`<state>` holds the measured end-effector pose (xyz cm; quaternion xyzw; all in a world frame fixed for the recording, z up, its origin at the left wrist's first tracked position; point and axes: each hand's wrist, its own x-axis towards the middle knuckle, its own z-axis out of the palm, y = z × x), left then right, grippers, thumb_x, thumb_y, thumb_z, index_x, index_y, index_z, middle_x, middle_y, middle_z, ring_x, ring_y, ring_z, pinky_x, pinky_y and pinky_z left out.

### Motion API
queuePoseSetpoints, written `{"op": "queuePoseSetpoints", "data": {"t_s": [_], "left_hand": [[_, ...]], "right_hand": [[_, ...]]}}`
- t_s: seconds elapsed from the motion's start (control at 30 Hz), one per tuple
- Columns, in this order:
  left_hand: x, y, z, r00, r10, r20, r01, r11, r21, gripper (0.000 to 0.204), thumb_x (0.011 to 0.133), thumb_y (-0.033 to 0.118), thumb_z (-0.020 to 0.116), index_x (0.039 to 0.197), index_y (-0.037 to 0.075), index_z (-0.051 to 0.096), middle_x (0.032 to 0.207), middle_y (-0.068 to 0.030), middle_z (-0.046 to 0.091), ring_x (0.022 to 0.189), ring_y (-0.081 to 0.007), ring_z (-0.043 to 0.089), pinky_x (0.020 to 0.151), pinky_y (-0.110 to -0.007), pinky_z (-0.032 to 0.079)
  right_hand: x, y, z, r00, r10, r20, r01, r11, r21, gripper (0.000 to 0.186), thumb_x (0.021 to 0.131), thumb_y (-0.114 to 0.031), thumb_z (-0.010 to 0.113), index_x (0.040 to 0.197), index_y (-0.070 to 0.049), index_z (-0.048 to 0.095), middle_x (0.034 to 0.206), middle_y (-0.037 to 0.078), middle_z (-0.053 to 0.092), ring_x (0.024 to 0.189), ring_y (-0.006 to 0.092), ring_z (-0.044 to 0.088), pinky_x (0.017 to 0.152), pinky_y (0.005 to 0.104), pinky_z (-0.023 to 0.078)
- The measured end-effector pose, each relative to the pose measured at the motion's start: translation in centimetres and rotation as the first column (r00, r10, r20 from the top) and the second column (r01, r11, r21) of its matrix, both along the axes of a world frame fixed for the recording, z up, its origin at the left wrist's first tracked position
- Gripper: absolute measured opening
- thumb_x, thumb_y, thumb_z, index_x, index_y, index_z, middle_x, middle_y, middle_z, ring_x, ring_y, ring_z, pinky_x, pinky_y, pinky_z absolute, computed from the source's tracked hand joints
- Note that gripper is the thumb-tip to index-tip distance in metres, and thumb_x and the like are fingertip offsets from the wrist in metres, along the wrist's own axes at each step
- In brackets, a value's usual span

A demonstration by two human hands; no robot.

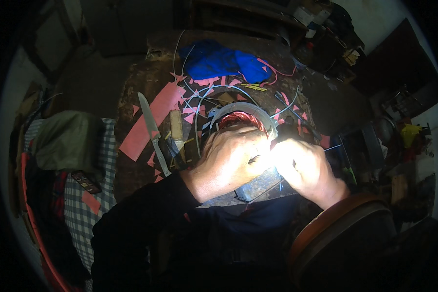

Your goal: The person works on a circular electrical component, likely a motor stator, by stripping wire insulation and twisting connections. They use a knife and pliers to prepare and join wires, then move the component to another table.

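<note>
A round metal motor stator (270,113) with reddish copper winding wire (238,118) inside its ring sits on the bench before me. My left hand (233,155) lies over its near side, fingers bent and closed, their tips lost in glare. My right hand (306,168) is closed in a pinch close beside the left one, at the ring's near right edge. Strong light washes out the spot where the hands meet, so what they pinch cannot be made out. Below them lies a flat grey-blue block (259,188).
Left of the stator lie a kitchen knife (150,118), a pink paper strip (153,119) and a wooden block (175,125). Pink scraps (193,111) and loose grey wires (231,87) surround the ring. A blue cloth (219,62) is at the back; a checkered cloth (82,209) is far left.
</note>
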<state>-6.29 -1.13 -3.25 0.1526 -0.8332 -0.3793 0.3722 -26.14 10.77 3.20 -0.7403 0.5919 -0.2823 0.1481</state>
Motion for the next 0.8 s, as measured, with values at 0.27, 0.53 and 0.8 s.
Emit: {"op": "queuePoseSetpoints", "data": {"t_s": [0.27, 0.53, 0.8], "left_hand": [[-0.1, 0.0, 0.0, 0.999, -0.018, -0.037, 0.018, 1.0, 0.003, 0.016, 0.088, 0.009, 0.086, 0.096, 0.004, 0.073, 0.092, -0.0115, 0.073, 0.079, -0.0302, 0.073, 0.073, -0.042, 0.057], [-0.1, 0.0, 0.1, 1.0, -0.01, -0.01, 0.01, 1.0, 0.012, 0.015, 0.087, 0.007, 0.085, 0.096, 0.005, 0.073, 0.09, -0.0105, 0.072, 0.077, -0.0285, 0.071, 0.072, -0.04, 0.056], [-0.2, 0.0, -0.1, 0.999, -0.007, -0.036, 0.006, 0.999, -0.038, 0.013, 0.086, 0.005, 0.082, 0.094, 0.005, 0.071, 0.088, -0.0106, 0.071, 0.077, -0.0294, 0.072, 0.071, -0.041, 0.057]], "right_hand": [[0.0, 0.6, 1.2, 0.869, -0.35, 0.349, 0.095, 0.812, 0.577, 0.014, 0.106, -0.008, 0.066, 0.112, -0.001, 0.077, 0.082, 0.01, 0.073, 0.068, 0.016, 0.073, 0.059, 0.0303, 0.057], [-1.3, 0.0, -0.2, 0.902, 0.142, -0.407, -0.279, 0.913, -0.299, 0.023, 0.096, -0.011, 0.078, 0.118, -0.007, 0.077, 0.102, 0.01, 0.073, 0.077, 0.0287, 0.075, 0.07, 0.0437, 0.063], [-0.6, -1.3, -0.5, 0.847, -0.194, 0.495, -0.021, 0.918, 0.397, 0.019, 0.109, -0.017, 0.068, 0.109, 0.0, 0.078, 0.078, 0.01, 0.072, 0.061, 0.0207, 0.071, 0.058, 0.0331, 0.056]]}}
